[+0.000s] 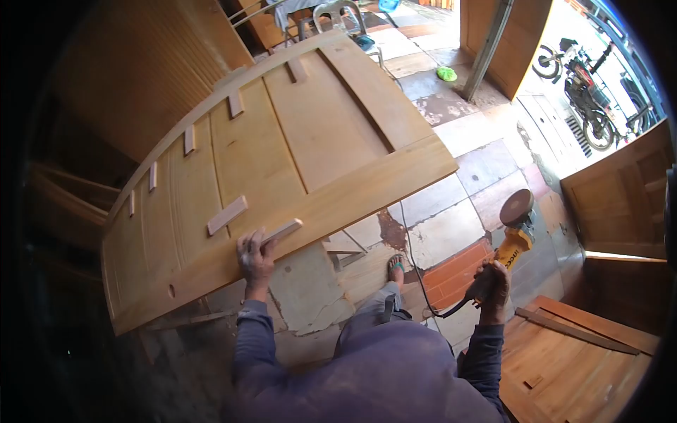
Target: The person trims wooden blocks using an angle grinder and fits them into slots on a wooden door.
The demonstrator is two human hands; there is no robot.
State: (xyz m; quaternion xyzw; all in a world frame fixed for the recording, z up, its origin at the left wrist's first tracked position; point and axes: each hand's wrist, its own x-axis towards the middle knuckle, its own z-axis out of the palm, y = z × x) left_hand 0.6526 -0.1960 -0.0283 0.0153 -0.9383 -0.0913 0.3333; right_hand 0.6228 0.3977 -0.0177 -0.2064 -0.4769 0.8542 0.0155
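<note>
A wooden door panel (317,127) lies raised in front of me, with grooves along its face. My left hand (255,259) is at its near edge, fingers closed around the lower end of a small wooden block (284,231). Just beyond that hand, another wooden block (228,216) rests on the panel. Off to the right, away from the panel, my right hand (492,285) grips a yellow angle grinder (513,248) by its dark rear body. The round disc (517,207) on the grinder points away from me. A black cord (423,285) trails from the tool across the floor.
Several small blocks (235,106) line the panel's far side. Another wooden door (578,359) lies at the lower right. Panels (624,190) stand along the right. A plastic chair (340,14) and a motorcycle (589,95) are farther back. The tiled floor (486,166) is patchy.
</note>
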